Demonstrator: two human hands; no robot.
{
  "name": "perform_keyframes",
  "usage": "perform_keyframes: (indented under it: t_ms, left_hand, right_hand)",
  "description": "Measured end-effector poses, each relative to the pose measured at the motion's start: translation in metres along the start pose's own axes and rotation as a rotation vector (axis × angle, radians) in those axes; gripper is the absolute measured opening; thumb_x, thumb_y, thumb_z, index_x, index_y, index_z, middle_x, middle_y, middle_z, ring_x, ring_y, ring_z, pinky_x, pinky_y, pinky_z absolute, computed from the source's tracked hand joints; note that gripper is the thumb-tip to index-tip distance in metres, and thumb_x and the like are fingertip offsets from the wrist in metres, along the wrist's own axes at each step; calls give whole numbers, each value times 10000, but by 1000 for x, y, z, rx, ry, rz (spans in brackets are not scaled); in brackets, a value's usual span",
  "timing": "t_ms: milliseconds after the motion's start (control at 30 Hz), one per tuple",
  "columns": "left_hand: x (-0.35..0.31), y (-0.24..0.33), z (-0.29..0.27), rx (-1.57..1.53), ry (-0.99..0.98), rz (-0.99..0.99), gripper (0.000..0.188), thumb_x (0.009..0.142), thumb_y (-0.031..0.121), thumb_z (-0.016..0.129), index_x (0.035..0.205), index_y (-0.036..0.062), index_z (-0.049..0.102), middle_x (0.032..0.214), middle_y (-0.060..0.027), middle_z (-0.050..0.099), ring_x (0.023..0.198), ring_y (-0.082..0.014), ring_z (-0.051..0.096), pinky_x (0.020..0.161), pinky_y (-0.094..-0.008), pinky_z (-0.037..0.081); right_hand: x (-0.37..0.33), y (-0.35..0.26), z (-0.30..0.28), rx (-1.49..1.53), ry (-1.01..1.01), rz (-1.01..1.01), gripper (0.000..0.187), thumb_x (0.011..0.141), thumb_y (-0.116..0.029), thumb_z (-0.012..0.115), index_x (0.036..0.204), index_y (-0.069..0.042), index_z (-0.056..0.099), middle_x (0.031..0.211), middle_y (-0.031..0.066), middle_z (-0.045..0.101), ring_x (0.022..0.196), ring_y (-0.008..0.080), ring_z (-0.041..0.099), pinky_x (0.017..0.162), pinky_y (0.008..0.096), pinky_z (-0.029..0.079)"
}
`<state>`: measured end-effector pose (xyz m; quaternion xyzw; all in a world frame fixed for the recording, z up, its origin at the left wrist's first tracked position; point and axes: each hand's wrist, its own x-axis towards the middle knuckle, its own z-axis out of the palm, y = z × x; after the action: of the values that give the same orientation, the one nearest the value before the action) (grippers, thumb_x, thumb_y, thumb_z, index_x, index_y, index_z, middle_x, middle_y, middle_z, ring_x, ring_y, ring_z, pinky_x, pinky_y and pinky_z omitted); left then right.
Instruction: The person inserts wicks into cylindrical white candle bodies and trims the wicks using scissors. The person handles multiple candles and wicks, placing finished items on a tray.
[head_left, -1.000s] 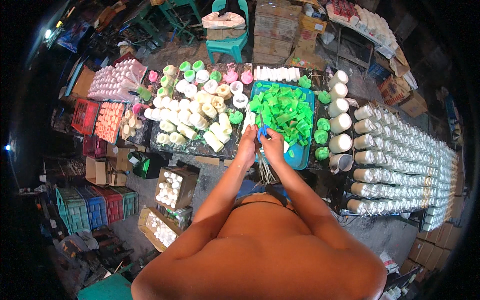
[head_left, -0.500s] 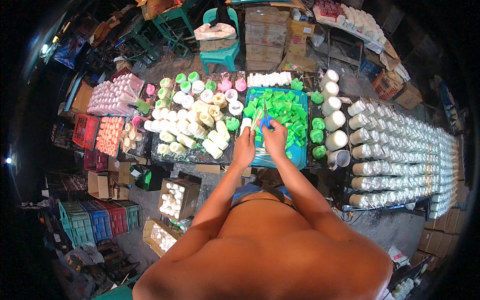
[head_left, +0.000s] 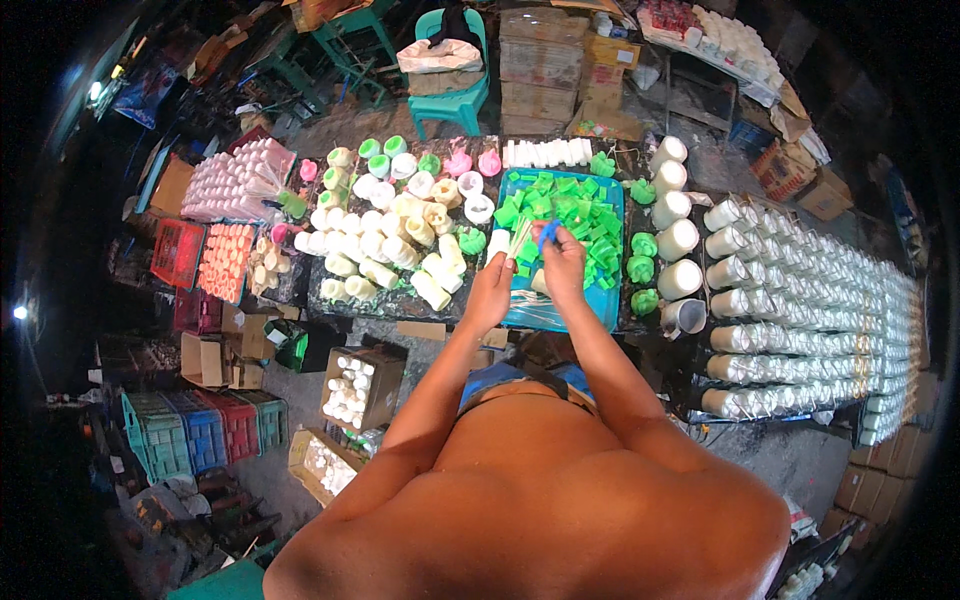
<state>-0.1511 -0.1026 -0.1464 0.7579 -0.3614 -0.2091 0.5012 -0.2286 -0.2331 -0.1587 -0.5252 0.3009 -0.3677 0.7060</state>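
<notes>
Blue piece [head_left: 547, 232] within right grip [head_left: 562, 262]

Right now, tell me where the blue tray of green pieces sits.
In the head view, the blue tray lies just ahead of both hands, centre-right on the work surface, between the pale cylinders on its left and the column of white jugs on its right.

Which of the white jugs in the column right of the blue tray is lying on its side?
The bottom one, nearest the person; its open mouth faces sideways, while the others stand upright.
</notes>
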Motion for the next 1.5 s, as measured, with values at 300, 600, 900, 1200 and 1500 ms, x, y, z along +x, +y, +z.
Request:
perform_keyframes:
  t_ms: [300, 600, 900, 1200, 1500]
  left_hand:
    - [-5, 16, -5, 151, -110, -40, 297, 1092, 273, 447, 1018, 18, 580, 726, -218, 598, 676, -380, 601, 664, -466, 450]
    - [-4, 16, -7, 116, -115, -30, 313, 1096, 286, 444, 1018, 12, 573, 745, -214, 594, 694, -368, 606, 671, -457, 452]
    - [-3, 9, -2, 17, -64, -54, 289, 1089, 278, 451, 1030, 19, 563, 726, -211, 577, 687, -376, 601, 639, -467, 426]
    - [-3, 3, -1, -30, -62, -75, 269, 1087, 255, 453, 1019, 6, 530, 754, -196, 588, 693, -335, 599, 659, -444, 442]
    - [-4, -5, 2, -113, -98, -105, 267, 1093, 246, 447, 1001, 8, 528, 747, -105, 553, 684, -191, 524, 659, -378, 437]
  right_hand:
    - [9, -40, -13, -164, -428, -38, 502, 1102, -427, 441, 1342, -37, 646, 1342, 109, 658, 1267, 210, 572, 1110, 371, 397]
    - [9, -40, -16, 204, -136, 21, 494, 1078, -440, 500, 1242, -14, 687, 1308, 137, 674, 1248, 184, 594, 1065, 373, 440]
    - [-18, -30, -19, -298, -281, -191, 439, 912, -174, 776, 1315, -36, 672, 1135, 71, 701, 1068, 153, 639, 934, 320, 503]
    - [-25, -32, -14, -266, -359, -168, 485, 904, -151, 771, 1367, -71, 653, 1271, 93, 685, 1093, 175, 645, 947, 337, 514]
    - [-20, -26, -21, -212, -296, -150, 508, 929, -150, 758, 1404, -43, 610, 1284, 92, 661, 1127, 154, 617, 975, 335, 510]
